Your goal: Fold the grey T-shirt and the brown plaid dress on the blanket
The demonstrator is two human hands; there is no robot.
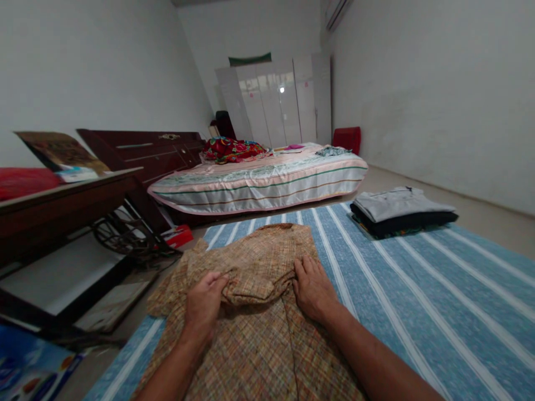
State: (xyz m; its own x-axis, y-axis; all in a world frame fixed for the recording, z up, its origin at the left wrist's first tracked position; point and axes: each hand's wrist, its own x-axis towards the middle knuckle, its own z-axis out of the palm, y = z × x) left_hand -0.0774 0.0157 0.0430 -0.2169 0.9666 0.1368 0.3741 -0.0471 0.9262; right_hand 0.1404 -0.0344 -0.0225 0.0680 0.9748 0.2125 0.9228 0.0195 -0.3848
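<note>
A brown-and-yellow checked shirt (254,345) lies spread on a blue striped sheet (376,312), its collar end away from me and one sleeve out to the left. My left hand (205,301) pinches a gathered fold of the cloth between thumb and fingers. On the other side of that fold, my right hand (312,287) rests on the shirt with its fingertips curled at the bunched fabric; its thumb is partly hidden. The cloth between my hands is raised into a crumpled ridge.
A stack of folded clothes (401,209), grey over black, sits at the right on the sheet. Beyond is a bed (259,186) with a dark red headboard (154,153). An old sewing machine table (71,195) stands at the left, with a blue box (33,362) below.
</note>
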